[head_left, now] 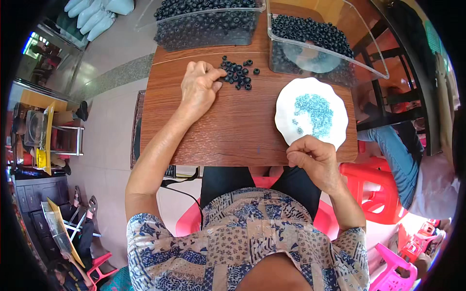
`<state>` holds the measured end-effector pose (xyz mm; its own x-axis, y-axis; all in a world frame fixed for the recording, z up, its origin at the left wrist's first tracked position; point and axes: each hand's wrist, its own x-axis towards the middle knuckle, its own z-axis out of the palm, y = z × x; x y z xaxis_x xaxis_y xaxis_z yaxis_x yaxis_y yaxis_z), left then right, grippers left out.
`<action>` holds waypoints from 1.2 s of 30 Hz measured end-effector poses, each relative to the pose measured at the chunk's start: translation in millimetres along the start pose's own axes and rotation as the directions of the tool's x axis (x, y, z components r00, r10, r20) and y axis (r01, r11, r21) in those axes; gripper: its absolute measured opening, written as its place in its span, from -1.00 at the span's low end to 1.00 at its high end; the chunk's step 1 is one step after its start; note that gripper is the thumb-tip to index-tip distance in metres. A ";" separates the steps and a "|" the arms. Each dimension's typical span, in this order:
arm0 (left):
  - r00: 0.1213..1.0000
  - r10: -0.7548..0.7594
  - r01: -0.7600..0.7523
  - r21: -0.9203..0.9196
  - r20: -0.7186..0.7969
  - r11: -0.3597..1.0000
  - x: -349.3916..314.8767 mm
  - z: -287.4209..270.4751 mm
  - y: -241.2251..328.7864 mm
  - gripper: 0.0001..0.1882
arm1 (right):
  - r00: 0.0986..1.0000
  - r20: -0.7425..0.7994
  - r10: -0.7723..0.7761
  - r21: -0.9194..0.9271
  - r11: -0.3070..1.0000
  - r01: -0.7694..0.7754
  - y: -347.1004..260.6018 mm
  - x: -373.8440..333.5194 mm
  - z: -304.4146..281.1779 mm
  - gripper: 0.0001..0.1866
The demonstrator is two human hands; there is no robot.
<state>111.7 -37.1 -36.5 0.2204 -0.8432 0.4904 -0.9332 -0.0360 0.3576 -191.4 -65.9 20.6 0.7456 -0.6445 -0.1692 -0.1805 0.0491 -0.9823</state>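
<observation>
Brown wood grain covers the small surface [233,121] in the head view, and the person sits at its near edge with both forearms reaching over it. The left hand [200,88] lies palm down on the wood, its fingertips pinched together on one of the black ring beads at the left edge of a loose pile of black beads [238,73]. The right hand [313,157] rests at the near right corner, fingers curled into a loose fist with thumb against forefinger; whether it holds anything cannot be told. Just above it, touching its knuckles, is a white scalloped plate [291,104] with a scatter of small turquoise pieces [313,110] on it. At the far edge stand two clear plastic bins: the left bin [208,22] is heaped with black beads, and the right bin [369,53] is partly filled with the same beads, with a clear round dish lying in it. A red plastic stool [374,186] stands right of the surface, beside another person in jeans.
</observation>
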 end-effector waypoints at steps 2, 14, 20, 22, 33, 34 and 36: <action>0.998 0.059 -0.058 0.040 -0.020 0.997 0.7 7.7 -3.0 -0.70 | 1.000 0.003 -0.008 -0.021 1.000 0.008 -0.7 1.5 1.2 -0.96; 0.992 0.124 -0.124 -0.002 -0.017 0.992 -10.8 3.9 11.4 -0.82 | 1.000 0.008 0.020 -0.047 0.999 -0.020 4.5 3.7 0.2 -0.94; 0.947 -0.167 0.306 -0.617 0.274 0.725 -30.4 -13.5 45.8 -0.81 | 0.994 -0.094 0.054 -0.020 0.998 -0.056 1.4 14.1 7.3 -0.91; 0.884 -0.240 0.467 -0.748 0.401 0.471 -36.9 -15.4 63.9 -0.80 | 0.965 -0.199 -0.170 -0.160 0.977 0.140 -0.3 22.7 14.9 -0.87; 0.984 -0.059 0.161 -0.707 0.166 0.688 -49.0 -24.2 107.6 -0.81 | 0.945 -0.239 -0.225 0.065 0.967 0.246 10.8 34.1 34.2 -0.85; 0.979 -0.086 0.196 -0.765 0.182 0.614 -50.1 -23.1 107.4 -0.81 | 0.945 -0.239 -0.223 0.065 0.967 0.245 10.5 32.9 35.1 -0.85; 0.981 -0.089 0.188 -0.731 0.173 0.656 -50.7 -25.0 111.2 -0.80 | 0.949 -0.246 -0.198 0.099 0.969 0.228 11.1 30.7 35.7 -0.87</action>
<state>3.9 15.1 -1.6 0.2504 -0.9165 0.3119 -0.3633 0.2097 0.9078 -147.6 -57.8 1.7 0.5852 -0.8091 0.0535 0.0584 -0.0238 -0.9980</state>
